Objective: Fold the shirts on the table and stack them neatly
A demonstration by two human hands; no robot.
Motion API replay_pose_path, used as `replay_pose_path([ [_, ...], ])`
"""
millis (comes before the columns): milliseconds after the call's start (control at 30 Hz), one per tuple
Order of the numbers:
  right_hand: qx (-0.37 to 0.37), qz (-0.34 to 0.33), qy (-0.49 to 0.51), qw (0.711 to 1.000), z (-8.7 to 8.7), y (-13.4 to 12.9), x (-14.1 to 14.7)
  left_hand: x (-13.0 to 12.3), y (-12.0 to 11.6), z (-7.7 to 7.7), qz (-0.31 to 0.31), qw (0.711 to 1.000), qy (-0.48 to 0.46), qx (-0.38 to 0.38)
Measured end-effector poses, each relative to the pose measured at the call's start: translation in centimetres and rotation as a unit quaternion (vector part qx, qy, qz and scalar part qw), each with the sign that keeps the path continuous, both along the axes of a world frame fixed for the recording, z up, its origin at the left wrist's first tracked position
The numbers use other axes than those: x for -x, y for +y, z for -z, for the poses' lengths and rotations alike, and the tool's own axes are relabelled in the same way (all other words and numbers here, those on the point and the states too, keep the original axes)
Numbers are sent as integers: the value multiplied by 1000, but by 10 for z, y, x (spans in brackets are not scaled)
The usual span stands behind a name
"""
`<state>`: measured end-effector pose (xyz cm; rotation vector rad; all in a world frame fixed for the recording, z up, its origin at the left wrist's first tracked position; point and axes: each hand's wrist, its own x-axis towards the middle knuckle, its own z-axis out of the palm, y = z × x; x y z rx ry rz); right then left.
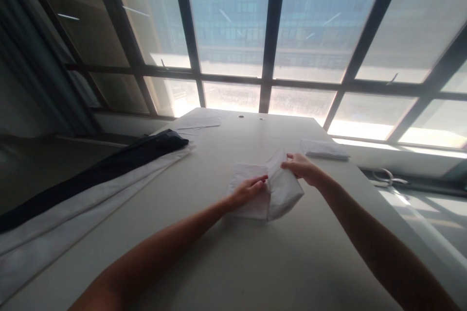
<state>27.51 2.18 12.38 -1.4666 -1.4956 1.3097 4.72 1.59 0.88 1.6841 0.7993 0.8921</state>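
Observation:
A white cloth (251, 206) lies partly folded on the white table (204, 165), its right part lifted off the surface. My left hand (250, 189) rests flat on the cloth's left part, fingers stretched toward the raised fold. The upper edge of the lifted part is pinched between the thumb and fingers of my right hand (297, 165). That raised part slants upward and hides some of the cloth behind it.
A folded white cloth (324, 149) lies near the table's right edge. White sheets (199, 124) are at the far left. Dark fabric (146, 149) and long white fabric (109, 192) stretch along the left side. Windows stand beyond the table.

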Motion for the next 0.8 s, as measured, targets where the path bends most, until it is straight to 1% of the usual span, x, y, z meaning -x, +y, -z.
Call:
replay_pose_path([
  [67, -40, -23, -45, 998, -3, 4, 27, 1, 5, 5, -17, 989, -106, 104],
  [133, -88, -50, -89, 991, 0, 8, 54, 2, 8, 6, -11, 967, -179, 182],
  [233, -140, -85, -125, 979, 12, 13, 90, 5, 10, 0, 31, 942, -231, 243],
  [300, -152, -94, -135, 975, 21, 15, 105, 9, 10, -7, 53, 927, -250, 273],
  [367, -157, -91, -139, 974, 29, 17, 112, 13, 9, -12, 71, 909, -264, 314],
  [467, -155, -86, -123, 977, 34, 16, 114, 18, 9, -15, 89, 876, -289, 375],
  [533, -144, -105, -91, 980, 36, 15, 114, 19, 8, -15, 68, 862, -317, 389],
  [633, -122, -156, -19, 980, 45, 13, 111, 20, 9, -16, 18, 859, -347, 375],
  [667, -125, -151, 2, 981, 51, 13, 108, 22, 10, -18, 15, 861, -343, 375],
  [700, -139, -126, 14, 982, 58, 13, 104, 25, 11, -21, 20, 864, -330, 381],
  [767, -205, -26, -3, 979, 74, 14, 92, 33, 14, -26, 41, 867, -280, 410],
  [800, -244, 26, -32, 969, 83, 14, 85, 37, 16, -28, 46, 867, -252, 428],
])
